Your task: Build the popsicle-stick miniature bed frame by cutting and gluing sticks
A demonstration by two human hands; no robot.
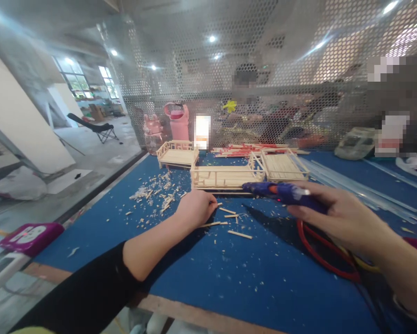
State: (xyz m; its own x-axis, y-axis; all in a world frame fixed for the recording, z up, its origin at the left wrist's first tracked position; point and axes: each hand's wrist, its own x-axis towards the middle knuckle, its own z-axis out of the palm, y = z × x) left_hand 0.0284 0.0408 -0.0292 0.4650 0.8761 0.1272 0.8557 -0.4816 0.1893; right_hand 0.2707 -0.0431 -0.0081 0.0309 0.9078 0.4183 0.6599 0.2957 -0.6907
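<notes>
My right hand [336,213] is wrapped round a blue hot glue gun [295,194]. The gun's nozzle points left, at the near lower edge of a small model bed [225,176] built from pale wooden sticks. Just in front of that model's left end, my left hand [196,208] is closed, thumb and finger pinched. A short wooden stick [219,204] pokes out at its fingertips. Several loose stick pieces [240,234] lie on the blue tabletop [194,269] beside and below it. Two similar stick models, one at the back left [178,155] and one at the right [285,166], stand close by.
Wood scraps [152,195] litter the left side. Red-tipped sticks [243,150] lie behind the models, and clear glue sticks [361,185] at the right. Pink bottles [179,123] and a jar [355,144] stand before a perforated screen [180,60]. A red cable [326,262] loops below my right hand.
</notes>
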